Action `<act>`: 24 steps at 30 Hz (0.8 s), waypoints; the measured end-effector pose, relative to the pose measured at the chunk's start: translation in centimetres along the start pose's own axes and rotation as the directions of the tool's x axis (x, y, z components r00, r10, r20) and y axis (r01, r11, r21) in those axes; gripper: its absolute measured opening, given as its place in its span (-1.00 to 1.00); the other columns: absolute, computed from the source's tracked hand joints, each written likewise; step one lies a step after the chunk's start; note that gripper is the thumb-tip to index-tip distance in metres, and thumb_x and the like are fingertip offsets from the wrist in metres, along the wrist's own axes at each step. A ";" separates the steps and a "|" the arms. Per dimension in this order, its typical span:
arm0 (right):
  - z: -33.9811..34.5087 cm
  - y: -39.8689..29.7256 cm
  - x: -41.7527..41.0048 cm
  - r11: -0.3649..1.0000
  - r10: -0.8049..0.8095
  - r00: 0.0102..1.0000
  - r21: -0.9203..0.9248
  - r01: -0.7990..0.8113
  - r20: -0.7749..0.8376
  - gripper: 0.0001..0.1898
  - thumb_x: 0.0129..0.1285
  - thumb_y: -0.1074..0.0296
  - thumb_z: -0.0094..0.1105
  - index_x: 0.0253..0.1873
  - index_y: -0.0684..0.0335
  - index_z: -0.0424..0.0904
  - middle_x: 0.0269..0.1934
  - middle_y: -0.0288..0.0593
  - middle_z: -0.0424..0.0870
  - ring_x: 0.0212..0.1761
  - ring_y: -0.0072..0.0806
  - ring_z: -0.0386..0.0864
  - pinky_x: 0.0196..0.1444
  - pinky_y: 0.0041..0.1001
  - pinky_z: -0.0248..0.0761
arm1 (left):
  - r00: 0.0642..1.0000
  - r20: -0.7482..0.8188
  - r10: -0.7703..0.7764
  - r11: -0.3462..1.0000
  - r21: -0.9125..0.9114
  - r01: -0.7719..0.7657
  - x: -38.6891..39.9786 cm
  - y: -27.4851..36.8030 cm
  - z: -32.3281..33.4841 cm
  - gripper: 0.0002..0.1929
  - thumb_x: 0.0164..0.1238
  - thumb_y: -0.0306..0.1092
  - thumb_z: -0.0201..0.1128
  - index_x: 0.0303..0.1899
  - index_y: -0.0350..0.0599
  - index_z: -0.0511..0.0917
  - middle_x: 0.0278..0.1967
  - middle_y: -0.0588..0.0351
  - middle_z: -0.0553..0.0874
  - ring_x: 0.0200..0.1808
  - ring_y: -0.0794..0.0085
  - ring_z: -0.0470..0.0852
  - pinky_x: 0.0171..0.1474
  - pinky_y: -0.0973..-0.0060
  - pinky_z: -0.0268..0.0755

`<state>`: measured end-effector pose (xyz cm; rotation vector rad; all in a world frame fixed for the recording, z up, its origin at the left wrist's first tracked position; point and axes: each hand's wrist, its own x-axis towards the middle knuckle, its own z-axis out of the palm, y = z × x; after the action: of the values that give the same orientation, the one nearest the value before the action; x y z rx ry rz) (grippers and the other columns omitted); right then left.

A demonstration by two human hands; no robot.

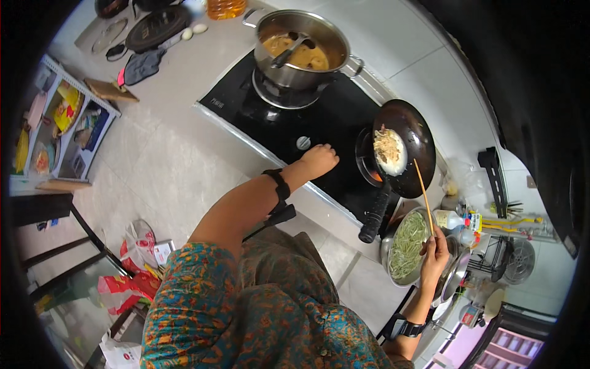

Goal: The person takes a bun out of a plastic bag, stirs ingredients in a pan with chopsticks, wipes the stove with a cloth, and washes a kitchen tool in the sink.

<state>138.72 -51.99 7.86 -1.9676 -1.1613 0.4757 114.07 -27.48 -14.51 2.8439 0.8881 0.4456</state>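
My left hand (321, 160), fingers curled, is over the front of the black glass gas hob (239, 108), just right of a silver knob (303, 143); what lies under its fingers is hidden. My right hand (434, 252) holds wooden chopsticks (423, 191), their tips over a dark wok (417, 133). In the wok lies a white, egg-like piece of food (392, 154) with pale shreds on top. An orange glow shows at the burner below the wok. Beside my right hand is a metal bowl of thin green shreds (408, 249).
A large steel pot (297, 76) of brown liquid, with a ladle (290, 50) in it, stands on the other burner. The wok's black handle (375, 212) juts over the hob's front edge. Bottles (449, 219) and bowls crowd the right side. Two eggs (193, 31) and a grey mitt (144, 67) lie left.
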 end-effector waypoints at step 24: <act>4.9 -5.4 -3.1 0.983 0.091 0.996 -0.161 -0.093 -0.020 -0.69 0.41 0.46 -0.05 0.18 0.41 0.45 -0.50 -0.39 0.39 -0.54 -0.74 0.28 -0.53 -0.69 0.16 | 0.995 0.096 -0.028 0.999 -0.029 0.031 0.8 1.0 1.1 -0.82 0.18 -0.33 0.13 -0.33 -0.02 0.72 -0.34 0.17 0.74 -0.17 0.28 0.65 -0.22 0.33 0.41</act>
<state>130.94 -51.00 8.83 -2.1680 -1.1353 0.4276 115.59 -27.88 -15.20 2.7944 0.8963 0.3136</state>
